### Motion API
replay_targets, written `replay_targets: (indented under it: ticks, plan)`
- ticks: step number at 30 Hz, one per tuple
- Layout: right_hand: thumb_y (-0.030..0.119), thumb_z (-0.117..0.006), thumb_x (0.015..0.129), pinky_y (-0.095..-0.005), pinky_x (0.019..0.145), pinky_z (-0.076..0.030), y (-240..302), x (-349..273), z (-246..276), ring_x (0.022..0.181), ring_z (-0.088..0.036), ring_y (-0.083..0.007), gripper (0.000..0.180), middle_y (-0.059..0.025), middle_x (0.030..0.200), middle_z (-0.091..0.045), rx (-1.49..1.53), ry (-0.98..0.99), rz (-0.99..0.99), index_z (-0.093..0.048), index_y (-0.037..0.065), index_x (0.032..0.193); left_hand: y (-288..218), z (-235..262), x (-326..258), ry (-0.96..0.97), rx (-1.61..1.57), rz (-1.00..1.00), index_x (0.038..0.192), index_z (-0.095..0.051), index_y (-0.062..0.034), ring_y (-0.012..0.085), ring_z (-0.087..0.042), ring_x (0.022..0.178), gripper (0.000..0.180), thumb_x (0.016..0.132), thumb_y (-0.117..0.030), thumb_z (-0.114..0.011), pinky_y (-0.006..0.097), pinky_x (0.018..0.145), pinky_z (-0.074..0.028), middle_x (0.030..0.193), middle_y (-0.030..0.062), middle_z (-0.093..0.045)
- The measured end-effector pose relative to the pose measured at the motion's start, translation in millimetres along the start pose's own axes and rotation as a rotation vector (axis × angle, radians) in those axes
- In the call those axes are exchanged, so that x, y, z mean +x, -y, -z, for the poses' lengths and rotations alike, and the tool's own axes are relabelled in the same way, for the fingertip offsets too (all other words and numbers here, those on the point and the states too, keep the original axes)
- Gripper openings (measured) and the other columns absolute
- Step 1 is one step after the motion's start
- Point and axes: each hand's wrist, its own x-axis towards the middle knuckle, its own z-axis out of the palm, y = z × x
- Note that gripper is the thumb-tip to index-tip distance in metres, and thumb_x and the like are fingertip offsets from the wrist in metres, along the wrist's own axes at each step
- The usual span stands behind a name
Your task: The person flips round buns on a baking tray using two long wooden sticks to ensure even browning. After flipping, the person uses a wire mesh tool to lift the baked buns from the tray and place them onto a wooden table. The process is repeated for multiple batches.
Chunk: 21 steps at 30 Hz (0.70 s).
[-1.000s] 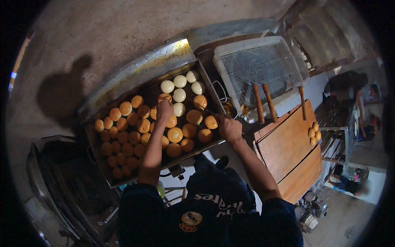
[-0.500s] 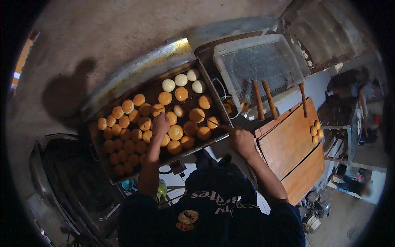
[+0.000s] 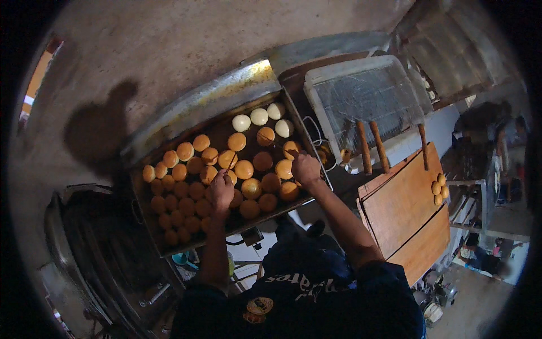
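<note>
Round golden-brown dough balls (image 3: 237, 141) fill most of a wide rectangular metal frying pan (image 3: 287, 104) with dark oil in it. Several pale dough balls (image 3: 259, 117) lie together at its far right corner. My left hand (image 3: 222, 193) is closed on a thin stick (image 3: 231, 163) over the middle of the pan, its tip among the browned balls. Over the right side, my right hand (image 3: 306, 169) grips another thin dark stick (image 3: 276, 146), which points left toward a browned ball (image 3: 266, 136) just below the pale ones.
A clear plastic-topped tray (image 3: 361, 101) stands right of the pan, with wooden rods (image 3: 364, 148) lying over its near edge. Farther right, a wooden board (image 3: 401, 198) bears a few small buns (image 3: 439, 189). A metal guard (image 3: 203, 101) lines the pan's far side.
My right hand has moved up and left, over the pan, its stick now near the pale balls. My left hand has drawn back slightly nearer. The whole view has shifted a little.
</note>
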Motion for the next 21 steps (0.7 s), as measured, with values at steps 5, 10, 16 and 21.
replay_targets:
  ticks: [5, 10, 16, 21]
  plan:
    - [0.018, -0.060, 0.088, -0.0495, 0.068, -0.059, -8, -50, 53, 0.081, -0.072, -0.0380, 0.036, -0.0146, 0.096, -0.073, 0.098, -0.021, 0.081, -0.065, 0.021, 0.124, 3, -10, 3, -0.049, 0.001, -0.002, 0.122, -0.062, -0.0017, 0.0429, -0.063, 0.108, 0.032, 0.097, -0.017, -0.050, 0.050, 0.093, -0.049, 0.113, 0.0242, -0.069]
    - [0.012, -0.060, 0.086, -0.0500, 0.067, -0.058, -50, -102, 82, 0.082, -0.070, -0.0384, 0.046, -0.0162, 0.100, -0.069, 0.102, -0.078, 0.022, -0.063, 0.026, 0.129, -23, -20, 19, 0.002, -0.020, -0.070, 0.124, -0.062, -0.0009, 0.0425, -0.063, 0.109, 0.033, 0.096, -0.015, -0.050, 0.049, 0.095, -0.049, 0.116, 0.0244, -0.068]
    - [0.013, -0.061, 0.086, -0.0499, 0.065, -0.058, -79, -146, 93, 0.082, -0.070, -0.0397, 0.041, -0.0172, 0.098, -0.069, 0.038, -0.047, -0.075, -0.066, 0.023, 0.125, -71, -32, 28, 0.017, -0.109, -0.137, 0.123, -0.061, 0.0013, 0.0430, -0.063, 0.109, 0.032, 0.097, -0.013, -0.049, 0.049, 0.095, -0.050, 0.116, 0.0253, -0.067]
    - [0.015, -0.064, 0.085, -0.0497, 0.065, -0.057, -52, -120, 82, 0.083, -0.071, -0.0395, 0.041, -0.0164, 0.098, -0.071, 0.066, -0.051, -0.032, -0.066, 0.025, 0.125, -62, -21, 61, -0.033, -0.005, -0.106, 0.125, -0.061, 0.0018, 0.0417, -0.063, 0.111, 0.034, 0.099, -0.015, -0.047, 0.048, 0.095, -0.049, 0.117, 0.0256, -0.067]
